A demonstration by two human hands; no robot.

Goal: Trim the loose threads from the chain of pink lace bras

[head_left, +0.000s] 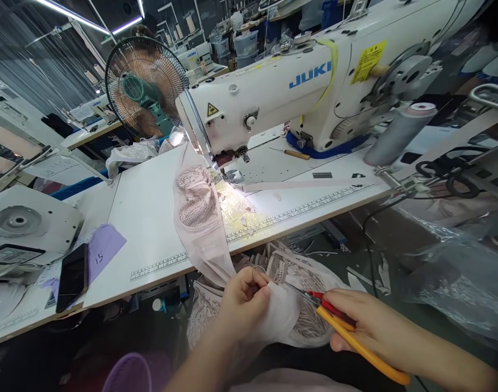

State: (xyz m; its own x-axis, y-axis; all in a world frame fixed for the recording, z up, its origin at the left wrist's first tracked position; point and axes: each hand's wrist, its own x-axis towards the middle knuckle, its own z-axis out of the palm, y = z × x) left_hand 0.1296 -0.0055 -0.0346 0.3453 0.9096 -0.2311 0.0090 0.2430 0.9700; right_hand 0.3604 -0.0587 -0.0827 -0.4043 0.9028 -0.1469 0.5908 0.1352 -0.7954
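With its fingers pinched together, my left hand grips the edge of a pale fabric piece. My right hand is closed around a pair of scissors with orange and red handles. Their blade tips touch or lie close to the fabric, just right of my left fingers. Beneath both hands hangs a bundle of pale pink lace bras. Another pink bra lies on the table, its upper edge near the needle area of the sewing machine.
The white sewing table carries a printed ruler along its front edge. A phone and purple paper lie left. A grey thread cone stands right, above plastic bags. A fan is behind; a purple bin sits below.
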